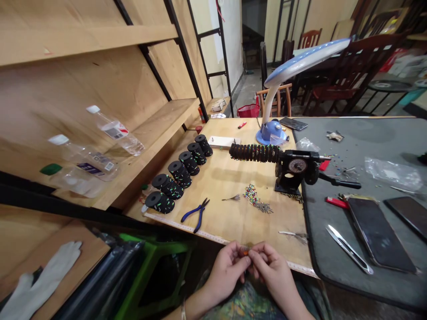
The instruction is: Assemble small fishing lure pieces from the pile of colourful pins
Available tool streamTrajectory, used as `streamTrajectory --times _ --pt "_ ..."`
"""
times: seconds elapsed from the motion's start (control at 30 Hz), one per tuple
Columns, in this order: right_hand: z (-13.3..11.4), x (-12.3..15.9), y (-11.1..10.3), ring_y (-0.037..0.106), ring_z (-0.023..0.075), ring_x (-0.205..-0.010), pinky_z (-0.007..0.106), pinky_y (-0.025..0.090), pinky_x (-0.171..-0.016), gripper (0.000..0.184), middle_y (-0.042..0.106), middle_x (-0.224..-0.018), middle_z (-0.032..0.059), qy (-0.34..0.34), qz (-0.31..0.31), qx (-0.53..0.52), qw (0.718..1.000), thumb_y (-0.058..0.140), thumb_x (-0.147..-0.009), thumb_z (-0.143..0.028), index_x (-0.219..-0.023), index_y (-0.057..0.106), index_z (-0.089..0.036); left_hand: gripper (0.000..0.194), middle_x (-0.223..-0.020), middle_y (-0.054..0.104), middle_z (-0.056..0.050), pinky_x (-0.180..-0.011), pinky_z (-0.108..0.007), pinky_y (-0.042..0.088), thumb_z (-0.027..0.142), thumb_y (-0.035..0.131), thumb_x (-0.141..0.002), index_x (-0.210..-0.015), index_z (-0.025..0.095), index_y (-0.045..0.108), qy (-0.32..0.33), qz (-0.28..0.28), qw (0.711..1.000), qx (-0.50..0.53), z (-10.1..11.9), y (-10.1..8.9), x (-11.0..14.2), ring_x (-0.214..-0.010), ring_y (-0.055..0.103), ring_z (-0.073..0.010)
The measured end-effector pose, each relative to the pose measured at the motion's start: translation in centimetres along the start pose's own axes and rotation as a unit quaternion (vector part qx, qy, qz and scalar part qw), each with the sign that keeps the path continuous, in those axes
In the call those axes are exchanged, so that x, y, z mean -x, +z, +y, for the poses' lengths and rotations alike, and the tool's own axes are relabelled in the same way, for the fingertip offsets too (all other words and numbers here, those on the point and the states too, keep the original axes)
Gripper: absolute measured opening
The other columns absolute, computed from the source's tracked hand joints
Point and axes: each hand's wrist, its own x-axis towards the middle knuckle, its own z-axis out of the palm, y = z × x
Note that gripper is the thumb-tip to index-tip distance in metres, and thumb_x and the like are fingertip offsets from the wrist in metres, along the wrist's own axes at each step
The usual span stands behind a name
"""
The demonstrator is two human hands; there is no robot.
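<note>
"From left to right, what do we have?"

"At our ten o'clock, blue-handled pliers (202, 207) lie spread, tips toward one. Then our left hand (229, 266), thumb and forefinger drawn nearly together on a small orange piece (246, 253)."

"Where exactly is it?"

"Between our fingertips, just past the table edge on our side. Our fingers hide most of it, so we can't tell its long axis."

"And at twelve?"

"A pile of colourful-headed bits (252, 197), slanting roughly from eleven to five."

"Our right hand (271, 263)?"

"Pinched almost closed on the same piece, so neither hand is clearly nearer. The crank winder (289, 171) stands at one o'clock, tweezers (348, 249) at three."
</note>
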Motion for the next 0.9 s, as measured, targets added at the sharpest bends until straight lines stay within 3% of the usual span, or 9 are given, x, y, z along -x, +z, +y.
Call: streamTrajectory --times 0.33,0.6,0.9 --pt "0.2 0.1 0.0 0.045 0.0094 -0.037 0.021 0.032 -0.04 0.041 0.051 -0.04 -0.007 -0.022 -0.006 0.015 1.0 0.069 -0.072 -0.058 -0.072 0.059 -0.018 0.037 -0.057 0.059 0.002 -0.042 -0.018 0.041 0.047 0.07 -0.074 -0.075 0.016 0.049 0.0 0.008 1.0 -0.011 -0.4 0.3 -0.1 -0.048 0.056 -0.0093" --pt "0.4 0.0 0.1 0.039 0.0082 -0.033 0.022 0.037 -0.039 0.051 0.041 -0.034 -0.0111 0.025 0.004 -0.067 0.997 0.072 -0.062 -0.067 -0.067 0.054 -0.019 0.042 -0.062 0.061 0.003 -0.05 -0.02 0.045 0.047 0.074 -0.071 -0.084 0.018 0.047 0.004 -0.007 0.998 0.054 -0.7 0.3 -0.2 -0.052 0.057 -0.0094" --pt "1.1 0.2 -0.6 0.03 0.0058 -0.034 0.02 0.022 -0.039 0.056 0.041 -0.035 -0.0105 0.033 0.008 -0.007 0.999 0.069 -0.06 -0.072 -0.066 0.056 -0.018 0.033 -0.055 0.059 0.002 -0.051 -0.021 0.045 0.043 0.07 -0.074 -0.076 0.014 0.055 -0.032 0.009 0.999 0.025 -0.8 0.0 -0.2 -0.048 0.054 -0.009"
